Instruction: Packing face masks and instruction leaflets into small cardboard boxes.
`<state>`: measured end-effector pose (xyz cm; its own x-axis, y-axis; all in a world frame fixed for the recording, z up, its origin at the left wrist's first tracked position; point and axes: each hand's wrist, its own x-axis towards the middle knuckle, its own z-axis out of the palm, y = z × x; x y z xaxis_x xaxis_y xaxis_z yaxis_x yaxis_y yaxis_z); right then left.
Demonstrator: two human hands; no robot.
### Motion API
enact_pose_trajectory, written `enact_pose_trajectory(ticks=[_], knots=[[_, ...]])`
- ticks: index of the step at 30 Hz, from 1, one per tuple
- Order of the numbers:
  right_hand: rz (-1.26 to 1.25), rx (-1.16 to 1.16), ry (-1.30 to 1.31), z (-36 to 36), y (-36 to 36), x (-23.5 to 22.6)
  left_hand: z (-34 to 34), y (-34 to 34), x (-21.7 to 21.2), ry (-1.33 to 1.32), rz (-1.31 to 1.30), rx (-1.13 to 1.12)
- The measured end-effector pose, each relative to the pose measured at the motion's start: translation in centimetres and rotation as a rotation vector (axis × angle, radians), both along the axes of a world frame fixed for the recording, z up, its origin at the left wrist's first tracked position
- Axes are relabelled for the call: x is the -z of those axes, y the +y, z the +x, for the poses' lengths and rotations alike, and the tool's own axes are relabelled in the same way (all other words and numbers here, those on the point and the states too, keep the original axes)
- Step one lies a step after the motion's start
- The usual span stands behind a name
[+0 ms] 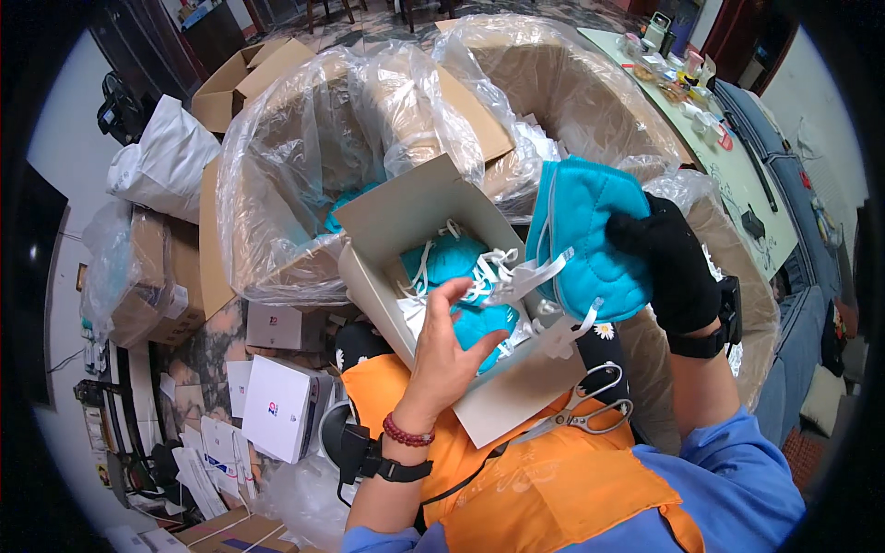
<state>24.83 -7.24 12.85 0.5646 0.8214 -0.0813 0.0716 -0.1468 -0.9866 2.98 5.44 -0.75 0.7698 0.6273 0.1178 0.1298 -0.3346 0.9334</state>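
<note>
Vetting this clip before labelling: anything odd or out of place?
Two things: scissors lie on the orange apron, an odd spot for a sharp tool; and only the right hand is gloved, the left hand bare.

I observe remotely: orange apron (599, 502) at six o'clock; blue sleeve (737, 470) at four. Right hand (671, 263), three o'clock: black glove (682, 281), black wrist device (729, 313). Left wrist, six o'clock: dark-red beaded bracelet (408, 433), black strap (404, 471). Dark, daisy-printed legwear (604, 335), four o'clock.
</note>
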Motion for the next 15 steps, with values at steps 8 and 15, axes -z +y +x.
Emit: enact_pose_trajectory(ticks=[8, 15], knots=[[0.043, -0.053, 0.042, -1.4, 0.2, 0.3, 1.7, -1.3, -1.3, -0.169, -0.116, 0.043], [0.006, 0.029, 0.034, -0.8, 0.4, 0.2, -0.2, -1.7, -0.2, -0.200, -0.292, 0.178]])
